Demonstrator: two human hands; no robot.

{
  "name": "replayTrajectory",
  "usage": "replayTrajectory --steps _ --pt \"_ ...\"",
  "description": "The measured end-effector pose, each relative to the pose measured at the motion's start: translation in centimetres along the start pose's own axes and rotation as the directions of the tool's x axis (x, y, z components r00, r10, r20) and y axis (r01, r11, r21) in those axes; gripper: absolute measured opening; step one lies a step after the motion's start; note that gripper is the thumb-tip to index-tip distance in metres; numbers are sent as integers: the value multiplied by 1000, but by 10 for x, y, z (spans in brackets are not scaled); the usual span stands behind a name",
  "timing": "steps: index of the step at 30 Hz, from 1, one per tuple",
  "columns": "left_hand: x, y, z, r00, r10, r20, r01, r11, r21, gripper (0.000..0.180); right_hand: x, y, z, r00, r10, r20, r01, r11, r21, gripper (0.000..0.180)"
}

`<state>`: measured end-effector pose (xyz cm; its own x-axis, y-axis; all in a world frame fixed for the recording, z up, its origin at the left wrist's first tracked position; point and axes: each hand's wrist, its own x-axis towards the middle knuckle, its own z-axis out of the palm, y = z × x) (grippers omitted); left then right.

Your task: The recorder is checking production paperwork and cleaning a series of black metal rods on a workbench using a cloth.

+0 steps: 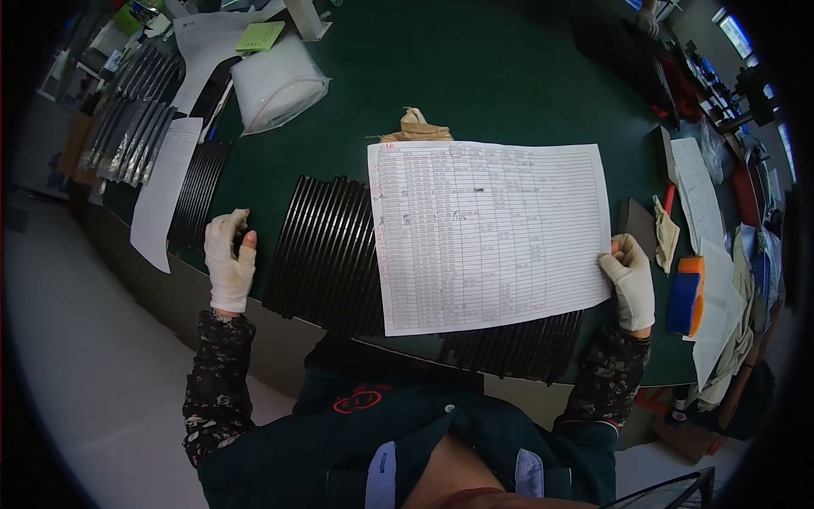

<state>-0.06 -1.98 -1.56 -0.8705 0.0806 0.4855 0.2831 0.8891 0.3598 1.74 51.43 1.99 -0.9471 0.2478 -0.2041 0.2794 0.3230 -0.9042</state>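
Observation:
A large printed table sheet (492,246) with handwritten marks lies over the middle of a row of slim black rods (326,246). My right hand (630,284), in a white glove with bare fingertips, pinches the sheet's right edge between thumb and fingers. On the left, my left hand (229,263), gloved the same way, is by the table edge with its thumb and fingers apart and nothing in them. It is beside a smaller stack of thin black pieces (199,191). More black rods (517,346) show below the sheet's lower edge.
Wrapped dark pieces (136,136), a white plastic bag (275,85) and a green notepad (259,36) lie at the far left. A tan cloth (415,127) pokes out behind the sheet. A blue and orange block (687,295) and papers (699,199) lie to the right on the green table (475,68).

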Motion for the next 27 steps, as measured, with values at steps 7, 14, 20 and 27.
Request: replayTrajectory --steps 7,14,20,27 --pt "1 0 0 1000 13 4 -14 1000 12 31 0 0 0 1000 11 0 -11 1000 13 9" --pt "2 1 0 1000 21 -1 -21 1000 12 31 0 -1 -1 1000 4 -7 -5 1000 -7 9" --pt "0 0 -1 1000 12 1 -12 1000 -7 30 -2 -2 1 1000 10 -16 -10 1000 -6 10" --pt "1 0 -1 1000 -6 22 6 1000 0 29 0 -3 3 1000 25 -10 -25 999 -21 10"
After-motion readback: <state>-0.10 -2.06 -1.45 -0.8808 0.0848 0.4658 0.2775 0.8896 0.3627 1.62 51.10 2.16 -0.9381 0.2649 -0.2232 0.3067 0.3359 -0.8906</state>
